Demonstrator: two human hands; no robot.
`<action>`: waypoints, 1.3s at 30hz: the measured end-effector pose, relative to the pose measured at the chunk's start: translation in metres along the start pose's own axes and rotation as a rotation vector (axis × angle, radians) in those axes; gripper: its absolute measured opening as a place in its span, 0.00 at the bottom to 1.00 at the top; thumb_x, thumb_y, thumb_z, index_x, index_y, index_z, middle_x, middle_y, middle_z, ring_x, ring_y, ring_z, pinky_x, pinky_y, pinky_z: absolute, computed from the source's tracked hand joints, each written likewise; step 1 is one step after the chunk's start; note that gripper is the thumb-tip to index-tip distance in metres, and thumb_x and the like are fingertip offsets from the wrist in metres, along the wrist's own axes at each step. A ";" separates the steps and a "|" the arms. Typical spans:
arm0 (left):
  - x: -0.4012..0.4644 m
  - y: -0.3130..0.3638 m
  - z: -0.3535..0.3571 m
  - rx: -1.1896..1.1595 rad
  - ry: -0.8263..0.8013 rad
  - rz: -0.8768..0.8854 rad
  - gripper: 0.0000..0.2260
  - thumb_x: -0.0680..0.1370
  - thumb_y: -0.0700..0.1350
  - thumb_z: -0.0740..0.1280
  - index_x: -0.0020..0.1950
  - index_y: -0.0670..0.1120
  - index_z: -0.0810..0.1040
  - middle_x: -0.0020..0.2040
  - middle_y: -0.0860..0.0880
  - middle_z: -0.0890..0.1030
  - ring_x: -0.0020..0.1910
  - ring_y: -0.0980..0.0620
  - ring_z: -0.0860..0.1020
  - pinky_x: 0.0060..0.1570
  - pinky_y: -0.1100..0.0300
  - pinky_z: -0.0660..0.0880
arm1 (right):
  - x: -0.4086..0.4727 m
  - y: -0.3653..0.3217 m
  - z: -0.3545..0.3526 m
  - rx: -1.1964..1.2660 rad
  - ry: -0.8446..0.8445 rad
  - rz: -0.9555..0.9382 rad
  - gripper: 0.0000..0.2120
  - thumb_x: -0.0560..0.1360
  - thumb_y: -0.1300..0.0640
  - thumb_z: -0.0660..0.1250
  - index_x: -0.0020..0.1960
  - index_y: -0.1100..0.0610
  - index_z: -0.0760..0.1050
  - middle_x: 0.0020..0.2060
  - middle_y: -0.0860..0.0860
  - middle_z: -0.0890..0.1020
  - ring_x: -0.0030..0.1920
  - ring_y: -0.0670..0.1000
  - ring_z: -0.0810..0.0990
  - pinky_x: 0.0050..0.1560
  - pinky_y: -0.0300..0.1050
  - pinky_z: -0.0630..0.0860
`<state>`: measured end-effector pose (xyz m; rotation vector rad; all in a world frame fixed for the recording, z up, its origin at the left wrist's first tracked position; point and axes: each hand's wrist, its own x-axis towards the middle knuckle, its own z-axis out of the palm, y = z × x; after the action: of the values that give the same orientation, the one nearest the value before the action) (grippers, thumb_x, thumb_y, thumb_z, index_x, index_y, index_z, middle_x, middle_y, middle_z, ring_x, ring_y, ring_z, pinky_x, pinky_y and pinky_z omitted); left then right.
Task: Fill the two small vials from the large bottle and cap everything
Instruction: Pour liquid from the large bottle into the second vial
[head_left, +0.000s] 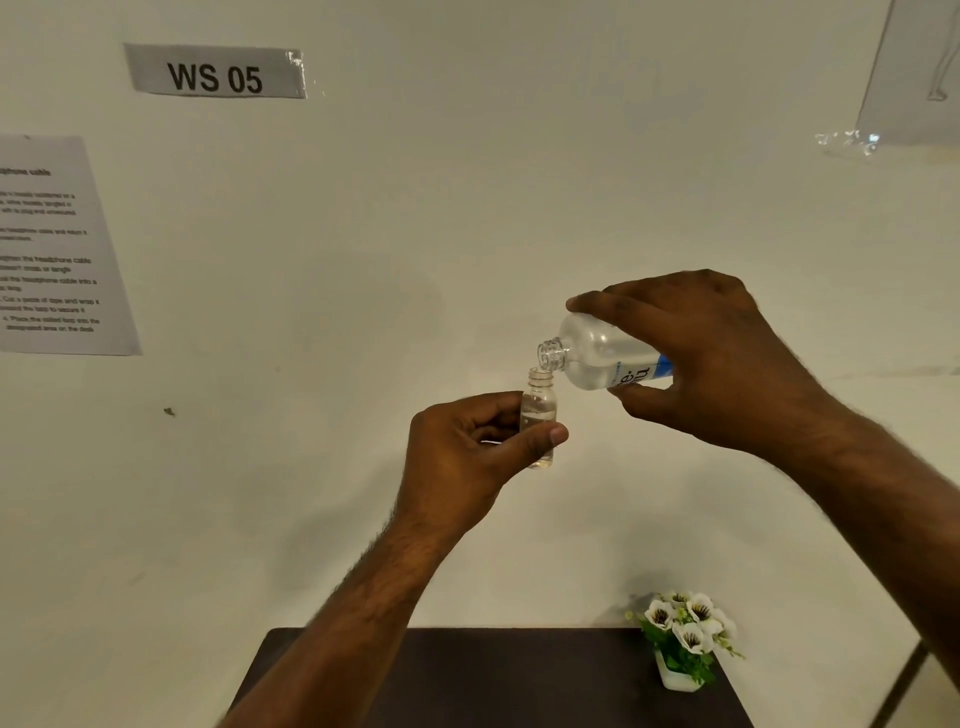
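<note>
My left hand (467, 457) grips a small clear vial (540, 410) upright in the air, well above the table. The vial is uncapped and holds clear liquid up to about its shoulder. My right hand (711, 364) holds the large clear bottle (597, 358) with a blue-and-white label, tipped nearly on its side. The bottle's open neck points left and sits just above the vial's mouth. No caps and no second vial are in view.
A dark table (519, 675) lies at the bottom of the view, with a small white pot of white flowers (685, 639) at its back right. The wall behind carries a "WS 05" sign (215, 73) and a printed sheet (52, 249) at the left.
</note>
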<state>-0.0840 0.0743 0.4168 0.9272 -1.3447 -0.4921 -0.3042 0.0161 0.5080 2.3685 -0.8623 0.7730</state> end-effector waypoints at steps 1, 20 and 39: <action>0.000 0.000 0.000 0.002 -0.001 0.000 0.17 0.67 0.52 0.80 0.54 0.49 0.88 0.44 0.54 0.89 0.42 0.52 0.88 0.44 0.61 0.84 | 0.000 0.000 0.000 -0.001 -0.002 0.001 0.39 0.67 0.49 0.77 0.75 0.42 0.65 0.67 0.44 0.77 0.66 0.54 0.74 0.69 0.61 0.64; 0.000 0.000 -0.001 -0.009 -0.003 0.020 0.13 0.69 0.45 0.81 0.53 0.50 0.88 0.43 0.56 0.89 0.41 0.54 0.88 0.41 0.66 0.82 | 0.001 0.001 0.000 -0.016 0.018 -0.028 0.39 0.67 0.50 0.78 0.75 0.43 0.65 0.67 0.45 0.77 0.65 0.55 0.75 0.69 0.62 0.64; -0.003 -0.004 -0.001 -0.009 -0.017 0.032 0.14 0.68 0.52 0.79 0.52 0.55 0.87 0.44 0.60 0.89 0.42 0.56 0.88 0.42 0.68 0.81 | -0.009 -0.004 0.012 0.079 0.060 0.032 0.38 0.67 0.49 0.78 0.74 0.45 0.68 0.63 0.46 0.80 0.60 0.54 0.77 0.62 0.58 0.72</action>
<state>-0.0831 0.0743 0.4121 0.8953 -1.3697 -0.4822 -0.3035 0.0153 0.4929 2.3919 -0.8610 0.9016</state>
